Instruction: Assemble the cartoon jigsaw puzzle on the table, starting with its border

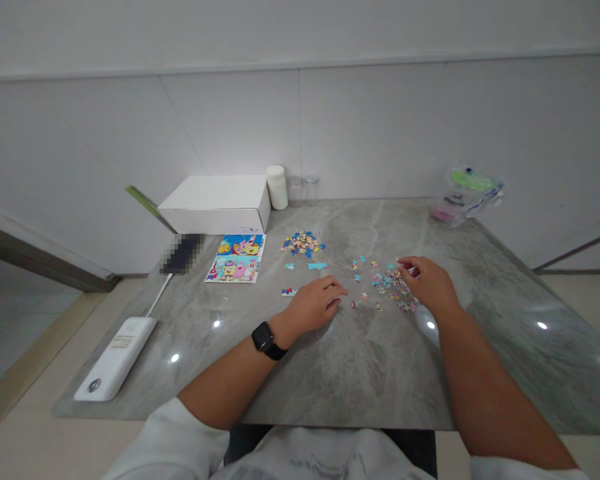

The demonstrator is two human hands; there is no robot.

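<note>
Puzzle pieces (pixel 391 283) lay loose in a small scatter on the grey marbled table (pixel 340 380), in front of me and mostly between my two hands, pink, turquoise and mixed colours. My right hand (pixel 427 283) was at the scatter's right edge, thumb and fingertips drawn close together by the pieces; I couldn't tell whether they pinched one. My left hand (pixel 316 303) was just left of the scatter, palm down, fingers loosely bent and a bit apart, near a few stray pieces; couldn't tell if the fingertips touched the table. A short multicoloured strip (pixel 287 292) ran partly behind that hand. Beyond it lay a turquoise strip (pixel 317 266), with a smaller turquoise bit (pixel 290 266) beside it to the left. Farther back sat a separate heap (pixel 304 243), blue and yellowish. Left of the heap, a picture card (pixel 236 259) lay flat, two cartoon scenes one above the other. Behind the card was a white box (pixel 215 200), then a white canister (pixel 277 188) and two clear jars (pixel 303 191) by the wall (pixel 380 127). Far left: a pixelated dark object (pixel 181 253), with a cable (pixel 160 297) running to a white device (pixel 115 360). Back right corner: a clear bag (pixel 465 195) with green and pink contents. I wore a black watch (pixel 265 338) on my left wrist.
</note>
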